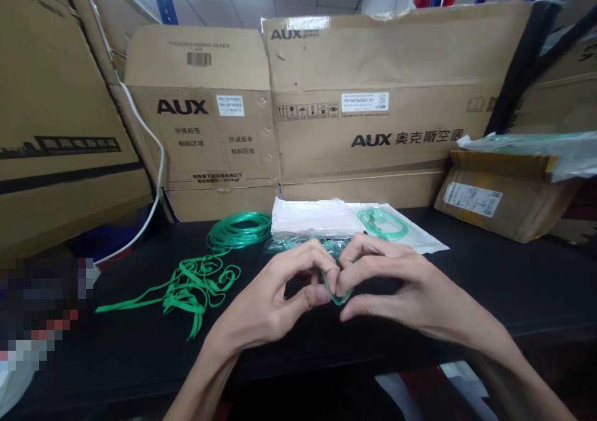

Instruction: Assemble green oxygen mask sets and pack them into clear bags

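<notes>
Both hands meet over the black table [513,284] and pinch one small clear green plastic piece [336,296] between their fingertips. My left hand [275,296] grips its left side with thumb and bent fingers. My right hand [396,284] holds its right side, fingers curled. Just behind the hands lies a pile of clear green parts [303,244] under a stack of white plastic bags [321,216]. One bag holds a coiled green tube [382,222].
A coil of green tubing [240,229] and a tangle of green elastic straps [196,284] lie at the left. Large AUX cardboard boxes [373,97] wall off the back. A smaller carton [499,197] sits at the right. A white cable [149,185] hangs at the left.
</notes>
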### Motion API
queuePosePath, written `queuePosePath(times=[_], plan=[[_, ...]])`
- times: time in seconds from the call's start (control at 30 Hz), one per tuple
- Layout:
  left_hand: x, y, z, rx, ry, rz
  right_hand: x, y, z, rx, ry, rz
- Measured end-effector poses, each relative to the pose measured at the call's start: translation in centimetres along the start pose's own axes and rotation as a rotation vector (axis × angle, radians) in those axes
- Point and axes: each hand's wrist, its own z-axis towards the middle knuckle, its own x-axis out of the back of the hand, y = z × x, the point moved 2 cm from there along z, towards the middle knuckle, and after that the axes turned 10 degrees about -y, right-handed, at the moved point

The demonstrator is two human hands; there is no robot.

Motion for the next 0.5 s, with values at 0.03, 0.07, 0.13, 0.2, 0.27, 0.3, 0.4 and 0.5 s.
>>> queuePosePath(times=[0.03,0.07,0.13,0.2,0.27,0.3,0.4,0.5], plan=[[0.02,0.02,0.00,-0.010,0.003,-0.009,-0.01,0.15,-0.01,-0.006,0.012,0.007],[0.02,0.07,0.02,-0.019,0.004,-0.014,-0.01,0.31,-0.04,-0.012,0.034,0.033],[-0.06,0.22,0.14,-0.037,0.004,-0.015,0.03,0.66,-0.15,-0.031,0.082,0.121],[-0.19,0.39,0.32,-0.042,0.017,0.006,0.10,0.91,-0.25,-0.055,0.106,0.193],[-0.31,0.54,0.50,-0.042,0.048,0.055,0.21,0.93,-0.29,-0.084,0.095,0.166],[-0.35,0.60,0.56,-0.043,0.065,0.085,0.30,0.88,-0.27,-0.099,0.090,0.126],[-0.41,0.71,0.61,-0.051,0.107,0.155,0.53,0.70,-0.14,-0.115,0.082,0.033],[-0.42,0.73,0.54,-0.049,0.147,0.198,0.52,0.85,0.01,-0.100,0.091,0.036]])
